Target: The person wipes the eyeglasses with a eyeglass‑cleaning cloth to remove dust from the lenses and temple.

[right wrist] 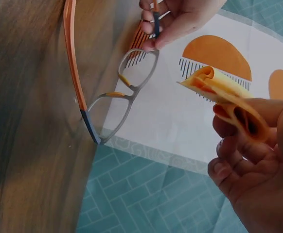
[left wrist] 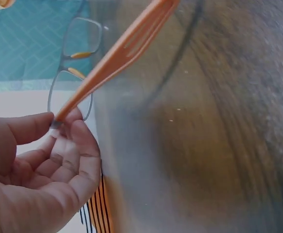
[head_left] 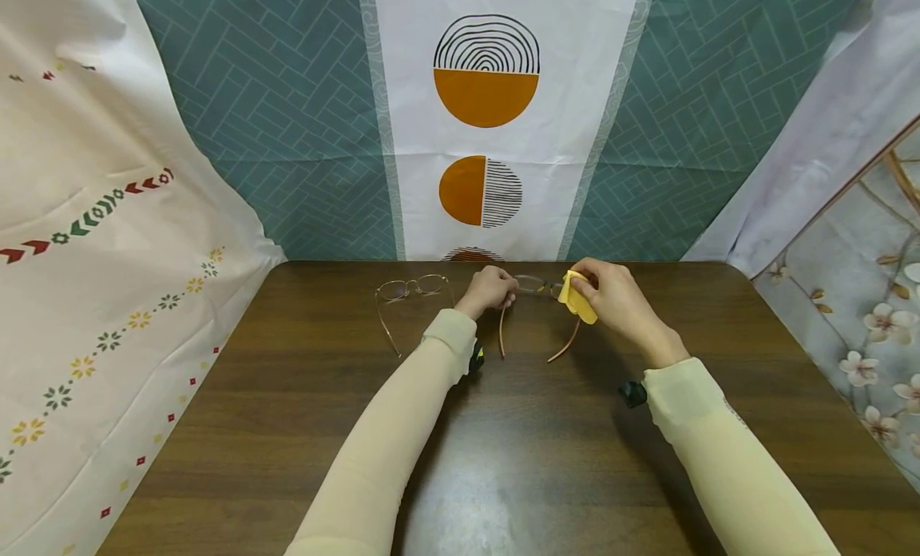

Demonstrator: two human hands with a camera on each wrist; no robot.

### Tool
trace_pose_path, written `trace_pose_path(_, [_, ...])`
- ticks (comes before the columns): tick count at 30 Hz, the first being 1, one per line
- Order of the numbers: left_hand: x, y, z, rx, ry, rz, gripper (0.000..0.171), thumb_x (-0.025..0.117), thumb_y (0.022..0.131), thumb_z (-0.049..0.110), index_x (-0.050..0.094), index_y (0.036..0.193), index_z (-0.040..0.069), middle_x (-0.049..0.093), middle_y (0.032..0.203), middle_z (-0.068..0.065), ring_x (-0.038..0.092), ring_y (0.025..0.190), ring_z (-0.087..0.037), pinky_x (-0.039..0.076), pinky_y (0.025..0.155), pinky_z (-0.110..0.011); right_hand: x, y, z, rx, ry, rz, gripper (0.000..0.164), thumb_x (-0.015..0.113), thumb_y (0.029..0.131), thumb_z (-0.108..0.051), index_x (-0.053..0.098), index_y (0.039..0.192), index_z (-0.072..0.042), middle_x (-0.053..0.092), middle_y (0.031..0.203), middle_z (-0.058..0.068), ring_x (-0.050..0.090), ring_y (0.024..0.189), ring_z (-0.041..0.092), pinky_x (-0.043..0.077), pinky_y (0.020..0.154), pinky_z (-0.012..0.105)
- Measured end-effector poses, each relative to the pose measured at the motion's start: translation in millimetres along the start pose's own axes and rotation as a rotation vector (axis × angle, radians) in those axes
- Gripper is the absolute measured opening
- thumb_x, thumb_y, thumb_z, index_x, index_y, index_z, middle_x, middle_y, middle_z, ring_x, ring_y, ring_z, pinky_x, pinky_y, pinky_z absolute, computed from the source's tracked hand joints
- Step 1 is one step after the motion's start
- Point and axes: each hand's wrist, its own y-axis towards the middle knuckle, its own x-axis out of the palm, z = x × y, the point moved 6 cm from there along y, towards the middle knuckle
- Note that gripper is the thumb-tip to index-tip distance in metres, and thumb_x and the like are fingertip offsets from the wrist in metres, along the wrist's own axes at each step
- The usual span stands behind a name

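My left hand [head_left: 490, 288] pinches a pair of eyeglasses [head_left: 502, 336] near one hinge, thumb and fingertips at the corner of the frame. These glasses have a grey rim, yellow nose pads and orange-brown temples [left wrist: 117, 58], which are unfolded. In my right hand [head_left: 611, 296] is a folded yellow cloth [head_left: 579, 300], gripped between thumb and fingers. From the right wrist view, the cloth is apart from the lenses, with the far lens rim [right wrist: 127, 111] to its left. A second pair of eyeglasses [head_left: 393, 290], thin and gold-rimmed, lies with open temples left of my left hand.
The brown wooden table [head_left: 287, 428] ends at a back edge just beyond both pairs of glasses. Behind it hangs a teal and white patterned cloth [head_left: 287, 140]. Light curtains [head_left: 129, 220] border the left side, and flowered fabric [head_left: 862, 340] the right.
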Motion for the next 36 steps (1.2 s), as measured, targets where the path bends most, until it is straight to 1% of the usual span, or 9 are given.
trace_pose_path(5, [-4.4,-0.7,6.2,0.04,-0.062,0.008,0.027,0.06,0.106,0.014,0.076,0.11,-0.006,0.066,0.069,-0.001,0.057,0.053,-0.005,0.055,0.06,-0.024,-4.6,0.3,4.0,0.034,0.023,0.0,0.014,0.065,0.103,-0.007,0.071,0.11,0.004,0.072,0.099,0.019,0.064,0.084,0.031,0.055,0.073,0.04])
trace_pose_path(10, [-9.2,-5.0,18.3,0.076,-0.028,0.011,0.026,0.06,0.105,0.015,0.077,0.109,-0.004,0.068,0.07,-0.002,0.059,0.055,-0.007,0.055,0.06,-0.024,-7.1,1.7,8.3,0.055,0.029,0.016,0.012,0.065,0.1,-0.004,0.07,0.107,0.003,0.074,0.098,0.019,0.065,0.083,0.03,0.055,0.071,0.036])
trace_pose_path(16, [-13.0,-12.0,33.6,0.1,0.019,-0.014,0.029,0.06,0.106,0.019,0.078,0.11,-0.003,0.075,0.083,-0.012,0.071,0.075,-0.025,0.052,0.061,-0.022,-7.6,0.4,10.2,0.071,0.056,0.025,0.012,0.061,0.099,-0.006,0.067,0.106,0.001,0.072,0.1,0.019,0.064,0.082,0.03,0.054,0.071,0.037])
trace_pose_path(20, [-13.1,-15.6,44.4,0.117,0.046,-0.035,0.029,0.06,0.107,0.02,0.078,0.107,-0.003,0.073,0.08,-0.01,0.072,0.083,-0.031,0.046,0.057,-0.019,-8.3,-1.2,12.5,0.073,0.081,0.042,0.013,0.06,0.101,-0.008,0.067,0.108,0.001,0.072,0.103,0.02,0.065,0.084,0.031,0.053,0.071,0.032])
trace_pose_path(23, [-12.4,-18.4,51.5,0.134,0.053,-0.06,0.029,0.06,0.107,0.02,0.077,0.105,-0.004,0.07,0.075,-0.005,0.072,0.085,-0.033,0.053,0.062,-0.025,-9.4,-2.0,14.1,0.071,0.083,0.061,0.012,0.063,0.103,-0.008,0.068,0.109,0.001,0.073,0.1,0.02,0.066,0.086,0.032,0.051,0.069,0.027])
trace_pose_path(27, [-11.5,-22.1,60.0,0.16,0.052,-0.102,0.028,0.06,0.107,0.018,0.076,0.107,-0.006,0.071,0.079,-0.01,0.072,0.085,-0.033,0.059,0.077,-0.038,-10.7,-2.9,16.2,0.087,0.095,0.05,0.013,0.066,0.103,-0.007,0.069,0.112,0.002,0.073,0.099,0.021,0.068,0.089,0.034,0.049,0.067,0.022])
trace_pose_path(30, [-11.9,-25.1,65.6,0.169,0.064,-0.12,0.028,0.06,0.107,0.018,0.076,0.106,-0.005,0.073,0.086,-0.016,0.07,0.079,-0.028,0.059,0.078,-0.039,-11.1,-3.0,17.4,0.096,0.109,0.019,0.015,0.068,0.101,-0.005,0.068,0.113,0.004,0.073,0.101,0.022,0.07,0.093,0.036,0.05,0.067,0.018])
trace_pose_path(33, [-12.3,-28.3,70.1,0.165,0.073,-0.133,0.027,0.061,0.107,0.018,0.077,0.105,-0.003,0.074,0.091,-0.019,0.068,0.076,-0.023,0.057,0.073,-0.034,-11.1,-3.1,18.7,0.105,0.139,-0.006,0.016,0.069,0.099,-0.003,0.067,0.113,0.006,0.072,0.097,0.022,0.07,0.084,0.039,0.051,0.06,0.019])
trace_pose_path(36, [-12.3,-31.4,73.2,0.146,0.047,-0.147,0.025,0.062,0.106,0.018,0.076,0.104,-0.002,0.073,0.086,-0.015,0.07,0.084,-0.03,0.054,0.066,-0.026,-11.5,-3.6,20.3,0.122,0.166,-0.014,0.016,0.068,0.101,-0.002,0.068,0.115,0.006,0.072,0.091,0.02,0.067,0.07,0.035,0.052,0.054,0.024])
